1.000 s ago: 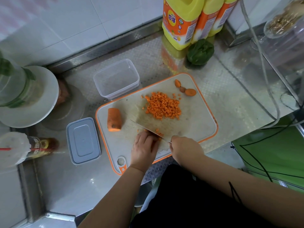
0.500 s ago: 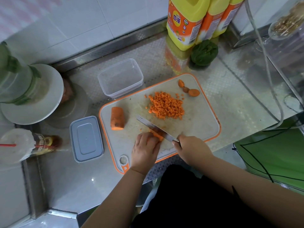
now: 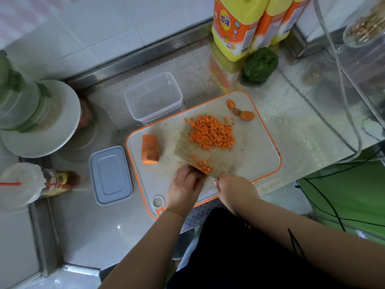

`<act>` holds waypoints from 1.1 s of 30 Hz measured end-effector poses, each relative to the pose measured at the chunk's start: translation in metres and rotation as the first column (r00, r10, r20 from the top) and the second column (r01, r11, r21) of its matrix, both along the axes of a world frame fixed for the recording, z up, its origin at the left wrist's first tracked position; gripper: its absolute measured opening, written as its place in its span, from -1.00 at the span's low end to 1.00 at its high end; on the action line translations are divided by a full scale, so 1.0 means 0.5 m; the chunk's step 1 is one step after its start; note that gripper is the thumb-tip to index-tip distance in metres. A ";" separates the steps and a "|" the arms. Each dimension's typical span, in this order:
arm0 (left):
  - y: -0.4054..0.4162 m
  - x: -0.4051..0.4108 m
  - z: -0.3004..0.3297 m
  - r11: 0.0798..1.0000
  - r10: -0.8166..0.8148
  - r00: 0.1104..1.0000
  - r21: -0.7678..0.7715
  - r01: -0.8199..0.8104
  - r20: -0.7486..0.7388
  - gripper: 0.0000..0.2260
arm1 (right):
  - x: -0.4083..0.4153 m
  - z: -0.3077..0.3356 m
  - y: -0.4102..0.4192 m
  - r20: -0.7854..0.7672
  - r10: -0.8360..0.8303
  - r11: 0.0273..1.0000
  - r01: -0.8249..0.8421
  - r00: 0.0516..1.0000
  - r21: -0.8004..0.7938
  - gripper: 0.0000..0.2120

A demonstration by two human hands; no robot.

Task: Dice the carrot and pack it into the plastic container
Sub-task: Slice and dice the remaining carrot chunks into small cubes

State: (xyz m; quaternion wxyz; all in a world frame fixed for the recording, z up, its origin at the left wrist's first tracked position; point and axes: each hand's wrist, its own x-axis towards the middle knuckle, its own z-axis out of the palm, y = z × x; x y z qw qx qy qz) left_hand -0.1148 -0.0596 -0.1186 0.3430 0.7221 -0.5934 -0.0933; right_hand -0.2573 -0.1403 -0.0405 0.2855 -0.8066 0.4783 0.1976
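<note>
An orange-rimmed cutting board (image 3: 258,149) lies on the steel counter. A pile of diced carrot (image 3: 212,132) sits at its middle, and a thick carrot chunk (image 3: 150,149) lies at its left. My right hand (image 3: 235,189) grips the handle of a cleaver (image 3: 220,159), whose broad blade leans over with a few dice on it. My left hand (image 3: 185,187) holds a carrot piece (image 3: 205,168) against the blade with curled fingers, hiding most of it. The clear plastic container (image 3: 153,97) stands behind the board, with nothing in it.
The container's grey lid (image 3: 110,175) lies left of the board. Carrot end scraps (image 3: 246,115) sit at the board's far corner. Yellow bottles (image 3: 235,28) and a green vegetable (image 3: 260,63) stand behind. A blender on a plate (image 3: 31,113) and a lying bottle (image 3: 59,181) are at the left.
The cleaver went from standing edge-down to leaning with its flat side up, and a few fresh dice lie by it. My left hand stayed on the carrot piece.
</note>
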 end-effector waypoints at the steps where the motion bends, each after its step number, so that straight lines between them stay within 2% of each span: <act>1: 0.001 0.000 0.001 1.000 -0.008 1.000 0.001 0.008 0.011 -0.85 | 0.003 0.001 -0.007 0.023 -0.010 1.000 0.009 1.000 0.014 -0.75; 5: 0.009 -0.004 0.005 1.000 -0.017 0.998 0.012 0.017 0.063 -0.85 | 0.000 0.010 -0.032 0.066 -0.086 0.988 0.077 0.994 0.130 -0.71; 12: 0.027 -0.003 0.012 1.000 -0.003 0.996 0.020 0.001 0.087 -0.84 | -0.024 0.039 -0.009 0.077 -0.024 0.998 0.020 0.997 0.054 -0.77; 16: 0.025 0.001 0.009 0.998 0.015 0.999 0.057 -0.017 0.038 -0.84 | -0.022 0.033 0.010 0.036 0.036 0.999 -0.036 0.999 0.015 -0.74; 20: 0.023 0.003 -0.002 0.999 0.017 1.000 0.048 -0.018 0.025 -0.87 | -0.003 0.014 0.021 -0.006 0.016 0.999 -0.016 1.000 0.032 -0.88; 24: 0.023 0.001 -0.003 0.999 0.015 0.999 0.034 -0.016 0.041 -0.87 | 0.009 0.011 0.006 0.022 -0.018 0.998 0.017 1.000 0.065 -0.75; 28: 0.029 0.001 0.001 1.000 -0.009 0.998 0.025 0.008 0.061 -0.87 | 0.010 0.015 -0.029 0.073 -0.125 0.977 0.110 0.989 0.180 -0.70; 33: 0.047 0.008 0.012 0.999 -0.018 0.996 0.032 0.016 0.086 -0.83 | -0.007 0.038 -0.011 0.094 -0.048 0.995 0.040 0.994 0.086 -0.74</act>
